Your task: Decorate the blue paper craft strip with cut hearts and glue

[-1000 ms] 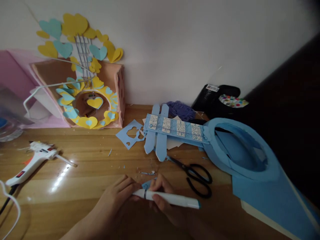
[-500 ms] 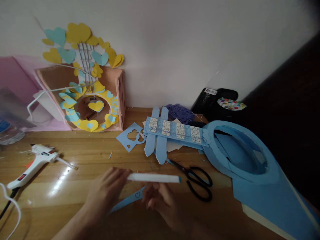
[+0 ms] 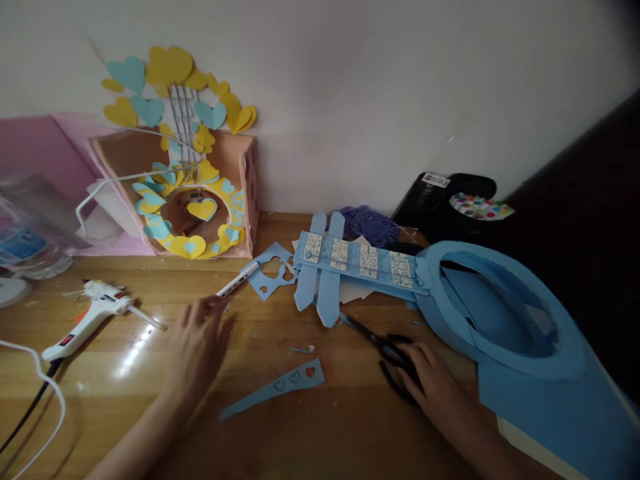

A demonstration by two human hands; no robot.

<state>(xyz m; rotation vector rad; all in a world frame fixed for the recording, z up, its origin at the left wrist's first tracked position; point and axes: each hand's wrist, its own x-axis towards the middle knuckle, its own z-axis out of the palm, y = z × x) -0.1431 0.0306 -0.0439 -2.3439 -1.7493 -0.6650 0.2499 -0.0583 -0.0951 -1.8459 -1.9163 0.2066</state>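
My left hand (image 3: 200, 343) is over the table with its fingers loosely apart, its fingertips at the near end of a white marker (image 3: 239, 280). The marker's far end reaches a blue paper offcut (image 3: 267, 288) with heart-shaped holes. On the right, my right hand (image 3: 427, 373) has its fingers round the handles of black scissors (image 3: 387, 350), which still lie on the table, blades pointing up left. Between my hands rests a tapering blue paper strip (image 3: 273, 388) with drawn hearts and a heart-shaped hole at its wide end.
A blue paper guitar model (image 3: 425, 267) lies behind the scissors, beside purple yarn (image 3: 370, 225). A white glue gun (image 3: 85, 320) is at left. Behind it stand a cardboard box (image 3: 247, 193) with yellow and blue paper hearts and a plastic bottle (image 3: 30, 247).
The marker has gone from between my hands to the table at upper left. My right hand has moved right onto the scissors. The blue strip is now uncovered.
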